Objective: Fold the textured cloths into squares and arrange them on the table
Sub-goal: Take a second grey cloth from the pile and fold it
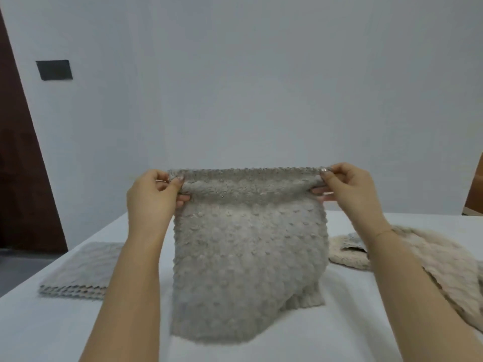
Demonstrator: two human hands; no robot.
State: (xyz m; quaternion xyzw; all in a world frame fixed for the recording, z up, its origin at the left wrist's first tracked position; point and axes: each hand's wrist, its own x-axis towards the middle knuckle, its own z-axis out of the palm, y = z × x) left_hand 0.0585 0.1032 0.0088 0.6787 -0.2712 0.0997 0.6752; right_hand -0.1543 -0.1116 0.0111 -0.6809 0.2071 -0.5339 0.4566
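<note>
The left hand [154,197] and right hand [347,189] each pinch a top corner of the grey cloth [248,252], hanging it over the table [339,322], likely to square it. Folded cloths [81,270] lie at nine o'clock, loose ones [423,254] at three.

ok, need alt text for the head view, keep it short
Both hands, the left hand and right hand, pinch the top corners of a grey textured cloth, holding it up so its lower end drapes onto the white table. A stack of folded cloths lies on the left, a loose cream cloth on the right.
</note>
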